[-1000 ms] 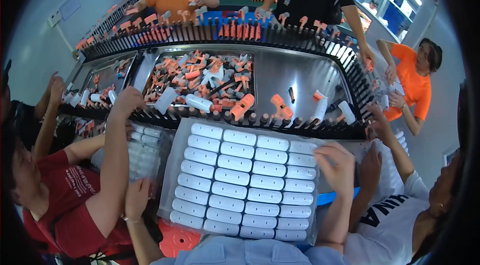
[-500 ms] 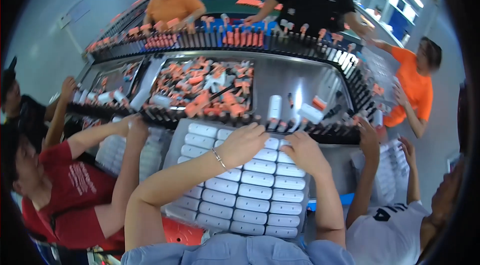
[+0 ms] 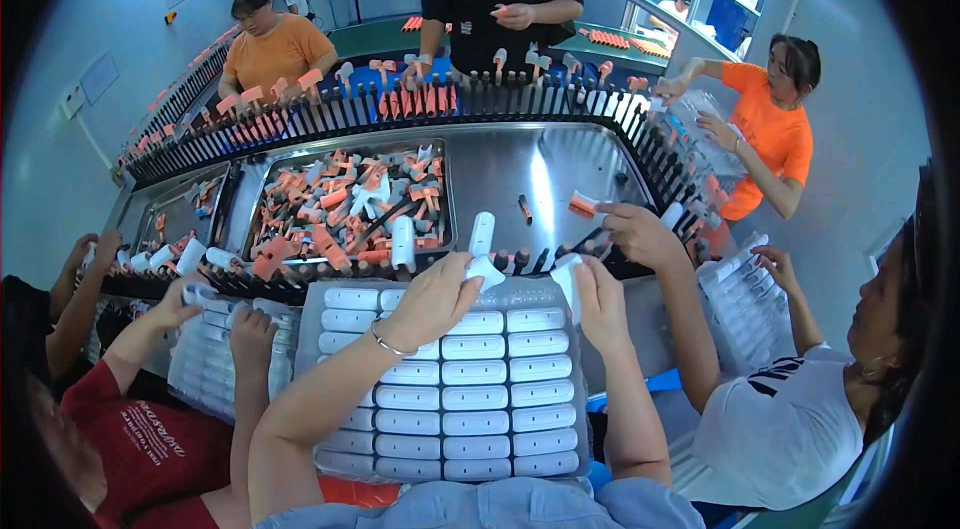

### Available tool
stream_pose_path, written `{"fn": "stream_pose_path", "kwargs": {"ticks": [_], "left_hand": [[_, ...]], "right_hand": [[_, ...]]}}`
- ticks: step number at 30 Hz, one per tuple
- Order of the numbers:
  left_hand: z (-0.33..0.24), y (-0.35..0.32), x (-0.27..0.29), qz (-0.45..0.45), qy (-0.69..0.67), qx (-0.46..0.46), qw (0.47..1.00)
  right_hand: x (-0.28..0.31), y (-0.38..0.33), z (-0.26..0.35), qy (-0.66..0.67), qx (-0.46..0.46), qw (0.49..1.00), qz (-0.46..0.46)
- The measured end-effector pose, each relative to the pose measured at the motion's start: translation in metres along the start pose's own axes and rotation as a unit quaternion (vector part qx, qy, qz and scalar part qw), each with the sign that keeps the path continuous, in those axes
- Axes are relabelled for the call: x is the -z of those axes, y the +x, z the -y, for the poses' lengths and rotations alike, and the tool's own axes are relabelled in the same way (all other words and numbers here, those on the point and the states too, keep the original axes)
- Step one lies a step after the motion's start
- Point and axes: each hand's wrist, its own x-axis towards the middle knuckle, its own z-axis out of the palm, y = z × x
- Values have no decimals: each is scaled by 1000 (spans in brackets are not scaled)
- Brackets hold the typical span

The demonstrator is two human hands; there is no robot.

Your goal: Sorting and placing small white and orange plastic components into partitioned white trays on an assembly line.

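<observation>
At the left of the frame a neighbour in a red shirt [image 3: 150, 434] works over their own tray [image 3: 215, 369], just beside yours; keep your elbow clear of it, because a nudge there could shift their rows.

Your left hand [image 3: 435, 294] sits at centre frame, above the top edge of your tray [image 3: 450, 384]. Its fingers are closed round a white piece [image 3: 487, 272], pinching it near the black peg rail [image 3: 400, 279]. The grip looks light and high on the piece, so it could slip and drop among the filled pockets or onto the rail.

Your right hand [image 3: 600, 301] is just right of it, fingers curled on a second white piece [image 3: 567, 279] at the tray's upper right corner. The two hands are close together; crossing them could knock one piece out of the other's hold.

Behind the rail, the bin [image 3: 345, 209] of orange and white parts lies on the steel table [image 3: 545, 169].

At the right, another person's hand [image 3: 640, 229] reaches in with an orange-tipped part [image 3: 583, 204], near your right hand. Lifting quickly could bump it.
</observation>
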Motion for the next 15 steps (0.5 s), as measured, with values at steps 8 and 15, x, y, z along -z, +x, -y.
{"fn": "stream_pose_path", "kwargs": {"ticks": [8, 15], "left_hand": [[4, -2, -10, 55, 112, -35, 992], [1, 0, -7, 19, 40, 25, 999]], "right_hand": [[-26, -12, 11, -69, 13, 993, 97], [-12, -14, 1, 56, 5, 991, 121]]}}
